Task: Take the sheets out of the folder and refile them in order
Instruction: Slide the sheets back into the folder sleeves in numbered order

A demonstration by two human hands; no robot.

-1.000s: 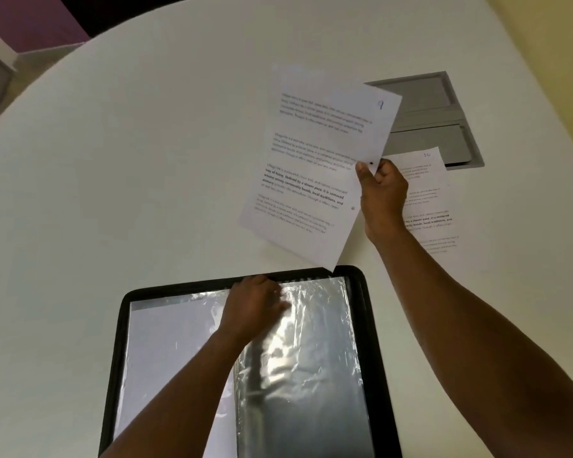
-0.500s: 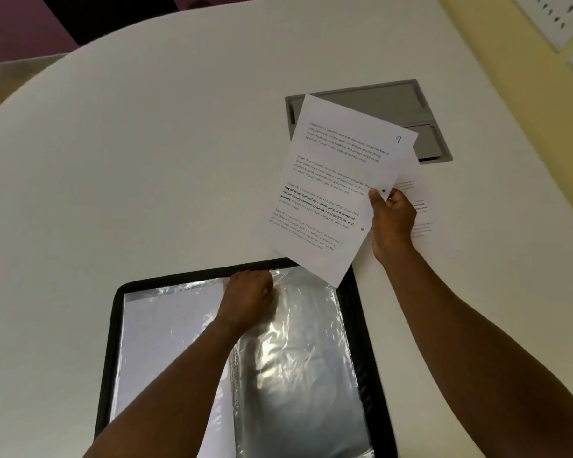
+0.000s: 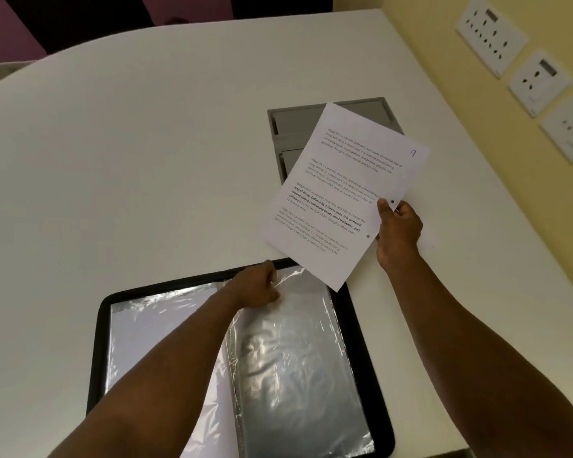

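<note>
A black display folder lies open on the white table in front of me, its clear plastic sleeves shining. My left hand pinches the top edge of the right-hand sleeve near the spine. My right hand holds a printed sheet by its right edge, tilted above the folder's top right corner. A handwritten 9 marks that sheet's top corner. A white sheet fills the left-hand sleeve. Another sheet lying on the table is mostly hidden behind the held one and my right hand.
A grey cable-port flap is set into the table behind the held sheet. A yellow wall with white socket plates runs along the right. The table's round far edge curves at the upper left.
My right hand has brought the sheet marked 9 closer to the folder's top right corner. The camera has swung toward the right wall. My left hand stays at the sleeve's top edge.
</note>
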